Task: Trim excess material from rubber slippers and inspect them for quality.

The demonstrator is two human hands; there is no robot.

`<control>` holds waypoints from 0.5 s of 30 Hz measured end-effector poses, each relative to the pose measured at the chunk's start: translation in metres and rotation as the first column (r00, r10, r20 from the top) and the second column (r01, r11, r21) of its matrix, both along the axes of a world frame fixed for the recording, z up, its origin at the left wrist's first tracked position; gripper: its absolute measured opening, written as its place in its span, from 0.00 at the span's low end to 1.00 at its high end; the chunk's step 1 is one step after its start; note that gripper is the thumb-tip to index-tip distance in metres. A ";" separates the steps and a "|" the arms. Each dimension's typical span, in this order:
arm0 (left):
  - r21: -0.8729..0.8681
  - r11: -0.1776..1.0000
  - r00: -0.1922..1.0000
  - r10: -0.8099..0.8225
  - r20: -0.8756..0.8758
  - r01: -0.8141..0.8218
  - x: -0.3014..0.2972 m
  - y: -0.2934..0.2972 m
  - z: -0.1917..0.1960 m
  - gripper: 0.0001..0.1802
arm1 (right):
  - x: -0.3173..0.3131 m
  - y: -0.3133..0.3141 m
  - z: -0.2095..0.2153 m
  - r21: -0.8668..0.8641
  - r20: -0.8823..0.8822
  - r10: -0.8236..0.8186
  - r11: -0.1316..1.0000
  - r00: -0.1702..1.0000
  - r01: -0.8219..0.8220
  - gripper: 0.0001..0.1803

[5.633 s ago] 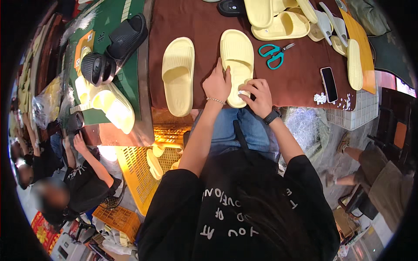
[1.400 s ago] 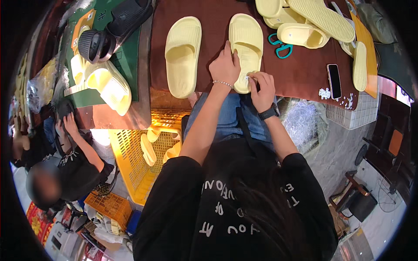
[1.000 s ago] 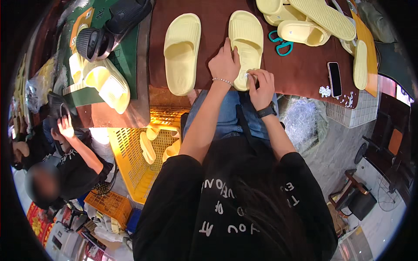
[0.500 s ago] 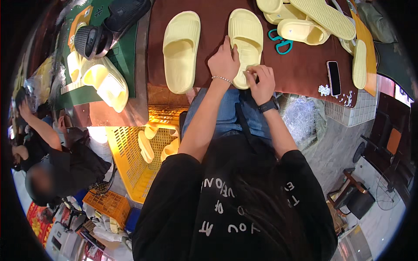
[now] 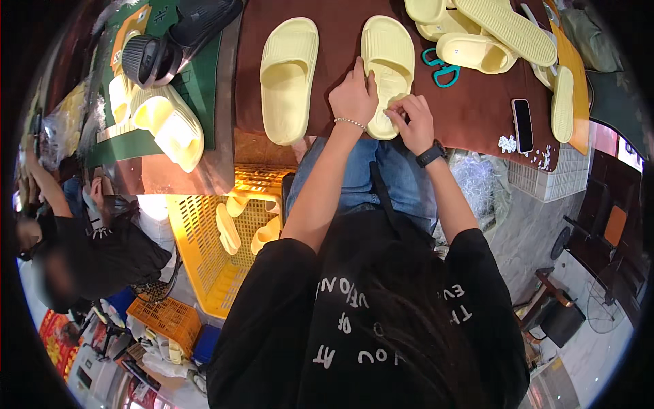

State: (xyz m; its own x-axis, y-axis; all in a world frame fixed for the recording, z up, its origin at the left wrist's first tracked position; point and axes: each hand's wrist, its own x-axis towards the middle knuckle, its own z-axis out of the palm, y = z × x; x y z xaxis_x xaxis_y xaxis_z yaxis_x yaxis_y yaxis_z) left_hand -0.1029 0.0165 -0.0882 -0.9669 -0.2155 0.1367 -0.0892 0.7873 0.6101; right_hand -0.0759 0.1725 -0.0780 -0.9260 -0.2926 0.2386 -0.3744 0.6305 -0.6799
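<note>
A pale yellow slide slipper [image 5: 387, 41] lies toe-away on the brown cloth in front of me. My left hand [image 5: 353, 99] grips its left side, index finger stretched along the edge by the strap. Over the heel end of the insole, my right hand [image 5: 413, 124] is closed in a pinch; a tiny pale speck shows at the fingertips, too small to name. The matching yellow slipper [image 5: 289, 82] sits to the left, with neither hand on it.
Teal-handled scissors [image 5: 441, 68], a pile of yellow slippers [image 5: 507, 31], a phone [image 5: 522, 126] and small white bits [image 5: 507, 143] lie to the right. Black slippers [image 5: 142, 60] rest at left. Below stands a yellow crate [image 5: 194, 252] holding slippers; a co-worker [image 5: 102, 252] is at far left.
My right hand has shifted slightly right, its pinching fingers staying over the slipper's heel end. My left hand keeps its hold. The co-worker at far left has moved.
</note>
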 end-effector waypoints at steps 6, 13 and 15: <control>0.007 1.000 0.999 -0.010 0.034 0.010 -0.001 0.000 0.003 0.25 | -0.005 0.004 0.004 0.073 0.012 0.063 0.995 0.998 -0.064 0.08; -0.021 1.000 1.000 -0.015 0.003 0.015 -0.001 -0.001 0.002 0.25 | 0.009 0.002 0.008 -0.050 0.058 0.045 0.998 0.997 -0.042 0.10; -0.048 0.999 1.000 -0.024 -0.013 0.024 0.000 -0.002 0.001 0.26 | 0.011 -0.002 0.010 -0.076 0.046 -0.021 0.997 0.999 0.025 0.11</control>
